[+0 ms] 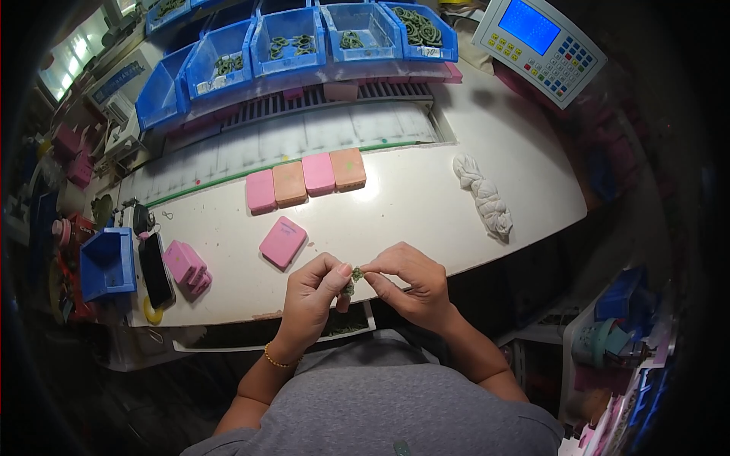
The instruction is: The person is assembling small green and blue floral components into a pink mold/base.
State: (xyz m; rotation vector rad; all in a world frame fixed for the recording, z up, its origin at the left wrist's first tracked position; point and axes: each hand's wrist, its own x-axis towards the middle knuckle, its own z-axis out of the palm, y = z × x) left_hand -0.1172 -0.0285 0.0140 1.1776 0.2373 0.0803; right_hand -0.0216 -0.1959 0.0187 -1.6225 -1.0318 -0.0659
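Note:
Close to the front edge of the white table, both hands meet over a small green openwork piece, which looks like wax. My left hand pinches it between thumb and fingers, and more green shows below the thumb. From the other side, the thumb and forefinger of my right hand close on the piece's edge. Its exact shape is too small to make out. Just beyond my left hand lies a pink rounded block with a dark mark on top.
Pink and orange blocks stand in a row farther back. Blue bins with green pieces line the back. To the right are a twisted white cloth and a control panel. A blue box, dark phone and pink blocks sit left.

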